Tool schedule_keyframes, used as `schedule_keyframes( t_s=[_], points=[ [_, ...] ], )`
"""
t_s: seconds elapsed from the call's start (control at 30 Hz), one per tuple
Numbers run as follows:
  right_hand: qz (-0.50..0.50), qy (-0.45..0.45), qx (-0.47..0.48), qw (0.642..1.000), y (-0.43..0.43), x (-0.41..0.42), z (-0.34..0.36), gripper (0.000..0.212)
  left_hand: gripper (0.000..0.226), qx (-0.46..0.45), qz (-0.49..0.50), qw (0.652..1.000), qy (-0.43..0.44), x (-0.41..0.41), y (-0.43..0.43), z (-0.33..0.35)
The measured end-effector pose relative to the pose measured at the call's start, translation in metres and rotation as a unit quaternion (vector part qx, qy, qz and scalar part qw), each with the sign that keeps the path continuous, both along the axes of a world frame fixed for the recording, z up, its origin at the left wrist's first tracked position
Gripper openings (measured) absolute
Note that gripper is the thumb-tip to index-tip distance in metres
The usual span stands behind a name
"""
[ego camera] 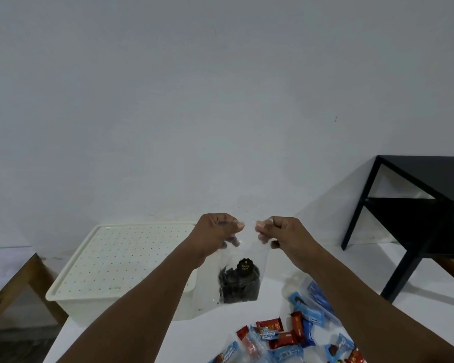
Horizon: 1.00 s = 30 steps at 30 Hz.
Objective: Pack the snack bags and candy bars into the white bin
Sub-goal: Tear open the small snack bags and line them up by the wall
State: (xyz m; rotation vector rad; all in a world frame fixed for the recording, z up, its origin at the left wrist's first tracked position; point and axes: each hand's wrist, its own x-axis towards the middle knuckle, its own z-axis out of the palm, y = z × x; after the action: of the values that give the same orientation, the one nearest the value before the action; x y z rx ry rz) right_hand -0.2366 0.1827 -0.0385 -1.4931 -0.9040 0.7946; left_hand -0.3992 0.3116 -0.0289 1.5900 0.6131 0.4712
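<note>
Both hands are up in front of the wall, and between them hangs a clear plastic snack bag (243,276) with dark pieces settled at the bottom and a small black label on its front. The left hand (215,233) is closed, pinching the bag's top edge at the left corner; the right hand (281,233) is closed too, pinching the top edge at the right corner, the two thumbs near each other. The bag dangles above the white table (194,336), just right of the white bin (71,301). That bin sits at the table's left, its dotted lid (116,258) on. Down at the near right lies a loose heap of candy bars (286,339) in red and blue wrappers, untouched. A black side table (417,210) stands at far right.
</note>
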Motion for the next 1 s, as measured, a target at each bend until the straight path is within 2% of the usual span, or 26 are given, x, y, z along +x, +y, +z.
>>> schedule_keyframes(
  t_s=[0.17,0.37,0.47,0.57,0.67,0.8,0.9,1.0],
  points=[
    [-0.007,-0.045,0.010,0.999,0.000,-0.001,0.004,0.016,0.028,-0.019,-0.008,1.000,0.022,-0.001,-0.006,-0.004],
    [0.031,-0.021,-0.011,0.999,-0.002,-0.004,0.004,0.020,0.023,0.030,0.011,0.999,0.018,0.004,-0.004,0.002],
    [0.008,-0.037,0.002,0.999,0.001,-0.002,0.004,0.012,0.027,0.014,0.003,1.000,0.004,0.004,-0.006,0.001],
    [-0.024,-0.023,0.019,0.999,0.002,0.005,0.005,0.013,0.026,-0.029,0.023,0.999,-0.022,0.001,-0.007,-0.006],
    [-0.018,-0.010,0.008,1.000,0.002,0.008,0.003,0.013,0.027,-0.014,0.055,0.998,-0.036,0.000,-0.004,-0.011],
    [-0.009,-0.025,0.004,1.000,0.005,0.007,-0.002,0.020,0.030,-0.001,0.043,0.999,-0.026,-0.002,-0.005,-0.009],
    [0.018,-0.065,0.008,0.998,0.002,0.012,0.002,0.023,0.044,-0.093,-0.024,0.995,0.006,-0.008,-0.004,-0.003],
    [0.070,-0.095,-0.021,0.993,-0.002,0.014,0.011,0.029,0.039,-0.191,-0.073,0.978,0.049,-0.013,-0.003,0.003]
  ],
)
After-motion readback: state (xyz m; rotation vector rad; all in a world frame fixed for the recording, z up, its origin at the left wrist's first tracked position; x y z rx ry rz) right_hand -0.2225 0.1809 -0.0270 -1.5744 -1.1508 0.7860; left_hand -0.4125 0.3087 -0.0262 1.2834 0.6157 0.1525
